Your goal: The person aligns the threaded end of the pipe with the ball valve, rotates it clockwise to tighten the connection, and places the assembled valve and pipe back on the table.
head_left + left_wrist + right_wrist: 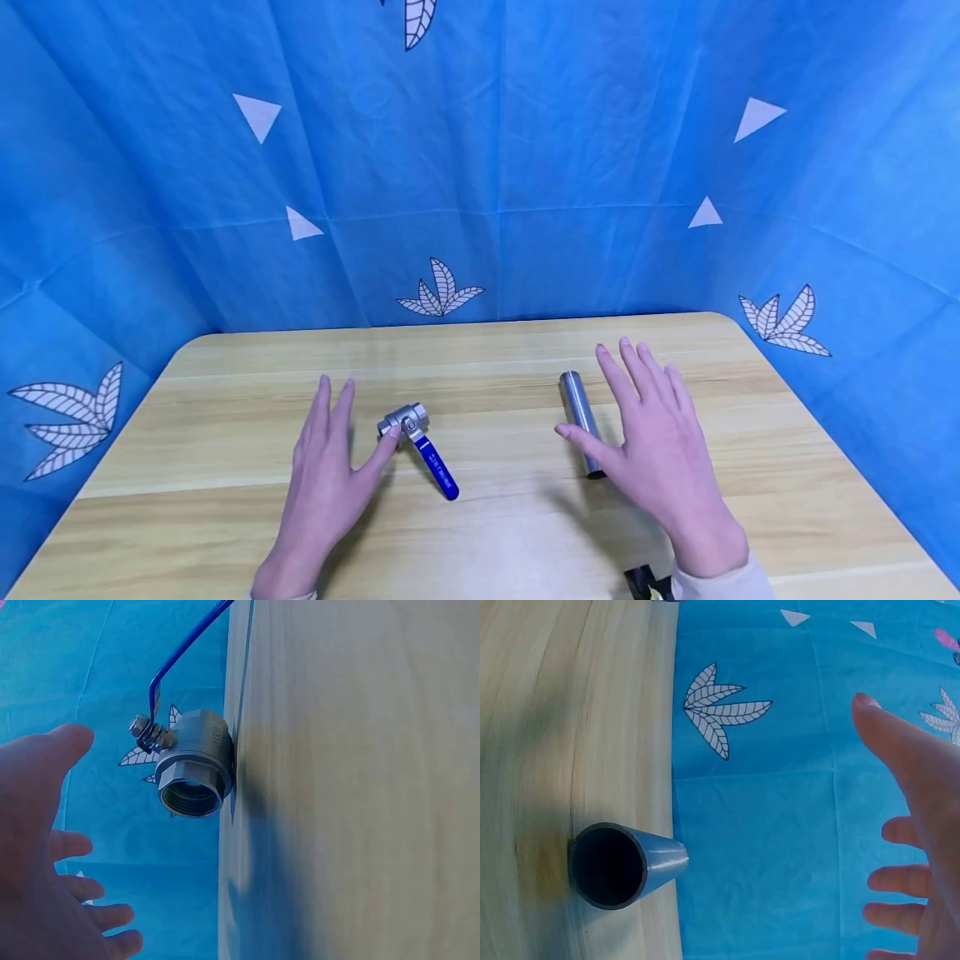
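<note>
A steel ball valve [406, 418] with a long blue lever handle [437, 469] lies on the wooden table, left of the middle. My left hand [328, 483] hovers just left of it, fingers spread, and the thumb overlaps the valve body in the head view. In the left wrist view a gap shows between that hand and the valve's threaded opening [190, 799]. To the right lies a metal tube [581, 423], its hollow dark end [607, 866] facing the right wrist camera. Above and right of the tube is my right hand [660, 450], fingers spread, holding nothing.
The wooden tabletop [495, 533] runs back to a blue curtain [495, 167] printed with white leaves and triangles, which also hangs along both sides. A small black object [641, 581] shows beside the right sleeve [723, 583].
</note>
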Demonstrator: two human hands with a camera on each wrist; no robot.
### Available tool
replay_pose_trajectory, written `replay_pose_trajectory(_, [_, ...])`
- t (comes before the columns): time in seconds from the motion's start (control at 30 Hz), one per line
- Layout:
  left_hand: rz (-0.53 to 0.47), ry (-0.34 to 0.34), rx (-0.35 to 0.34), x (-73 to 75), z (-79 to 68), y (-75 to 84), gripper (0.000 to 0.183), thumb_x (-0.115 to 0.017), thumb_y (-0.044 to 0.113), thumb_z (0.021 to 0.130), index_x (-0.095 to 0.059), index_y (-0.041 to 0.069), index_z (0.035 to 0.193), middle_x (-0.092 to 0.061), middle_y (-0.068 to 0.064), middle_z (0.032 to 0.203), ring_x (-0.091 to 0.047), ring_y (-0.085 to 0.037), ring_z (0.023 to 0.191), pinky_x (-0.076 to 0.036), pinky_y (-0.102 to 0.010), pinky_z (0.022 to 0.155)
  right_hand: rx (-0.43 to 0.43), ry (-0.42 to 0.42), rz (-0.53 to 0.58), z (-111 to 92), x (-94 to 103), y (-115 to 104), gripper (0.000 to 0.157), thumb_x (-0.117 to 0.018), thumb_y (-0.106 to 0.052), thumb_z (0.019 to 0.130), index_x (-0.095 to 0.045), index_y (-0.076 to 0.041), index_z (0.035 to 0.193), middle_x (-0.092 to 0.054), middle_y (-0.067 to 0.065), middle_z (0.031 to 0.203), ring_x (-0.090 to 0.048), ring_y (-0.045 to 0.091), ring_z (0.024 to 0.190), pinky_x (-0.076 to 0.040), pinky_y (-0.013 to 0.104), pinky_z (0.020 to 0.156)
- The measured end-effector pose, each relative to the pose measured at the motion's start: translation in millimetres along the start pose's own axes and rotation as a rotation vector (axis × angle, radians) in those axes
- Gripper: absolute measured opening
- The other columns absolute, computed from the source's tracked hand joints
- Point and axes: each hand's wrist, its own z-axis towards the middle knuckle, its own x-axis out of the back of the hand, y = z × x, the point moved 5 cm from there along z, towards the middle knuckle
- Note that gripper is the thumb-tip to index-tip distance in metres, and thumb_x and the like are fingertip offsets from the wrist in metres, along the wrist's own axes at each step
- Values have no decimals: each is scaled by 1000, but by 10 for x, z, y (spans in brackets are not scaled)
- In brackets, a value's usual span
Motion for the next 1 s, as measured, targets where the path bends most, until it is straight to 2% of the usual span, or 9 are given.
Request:
replay_pose_trajectory(0.17, [-167, -65, 68, -17, 13, -76, 90, -67, 54, 104, -26, 11, 171, -13, -19, 181, -25, -53, 161, -27, -76, 126, -102, 7, 136, -7, -41, 108, 86, -82, -51, 93, -47, -15, 163, -47, 19, 167, -46, 47, 151, -40, 73, 118])
replay_pose_trajectory(0.3, [-439, -118, 190, -70, 26, -206, 71, -67, 47, 106, -44, 10, 162, -45, -17, 169, -46, -40, 154, -42, -52, 127, -251, 0, 332, -23, -130, 254, 73, -76, -47, 100, -51, -14, 160, -53, 16, 163, -54, 44, 145, -47, 68, 115])
replay_pose_trajectory(0.43, [-716, -149, 328, -153, 34, -342, 54, -68, 39, 107, -56, 12, 152, -61, -8, 156, -62, -17, 139, -53, -20, 112, -431, -14, 521, -59, -256, 427, 58, -70, -47, 104, -59, -15, 152, -64, 10, 151, -66, 32, 132, -58, 39, 110])
replay_pose_trajectory(0.5, [-824, -156, 360, -190, 42, -390, 50, -67, 36, 108, -58, 10, 150, -64, -5, 153, -65, -10, 133, -54, -16, 108, -524, -24, 603, -86, -326, 520, 55, -67, -50, 106, -63, -16, 148, -67, 7, 147, -68, 20, 128, -58, 21, 103])
replay_pose_trajectory(0.6, [-955, -163, 375, -254, 34, -454, 51, -67, 32, 108, -56, 4, 149, -67, -4, 150, -67, -6, 131, -54, -20, 112, -643, -40, 752, -153, -460, 657, 55, -65, -51, 106, -64, -13, 146, -69, 6, 145, -70, 6, 120, -55, 10, 98])
replay_pose_trajectory(0.7, [-992, -173, 366, -286, 32, -491, 52, -68, 30, 108, -54, 3, 151, -68, -2, 149, -67, -5, 132, -52, -20, 113, -726, -43, 900, -223, -606, 777, 54, -65, -47, 107, -62, -7, 145, -73, 2, 138, -73, 2, 114, -60, 16, 98])
replay_pose_trajectory(0.83, [-925, -203, 309, -285, 39, -481, 49, -65, 12, 106, -53, 3, 153, -62, -8, 156, -64, -8, 136, -51, -14, 110, -769, -17, 1028, -295, -773, 897, 49, -63, -38, 110, -61, 1, 140, -79, -8, 121, -77, 7, 108, -62, 21, 96])
replay_pose_trajectory(0.9, [-861, -231, 278, -281, 40, -469, 55, -63, 0, 101, -52, 6, 155, -57, -11, 161, -60, -14, 142, -50, -12, 110, -763, -13, 1038, -306, -825, 931, 48, -62, -36, 111, -62, 3, 138, -79, -10, 116, -77, 8, 106, -63, 21, 95])
replay_pose_trajectory(1.0, [-753, -278, 261, -296, 16, -471, 67, -65, -6, 95, -51, 11, 158, -50, -12, 166, -52, -28, 151, -48, -24, 118, -772, -40, 996, -327, -867, 946, 46, -64, -37, 110, -63, 0, 138, -79, -8, 116, -76, 7, 105, -62, 19, 95])
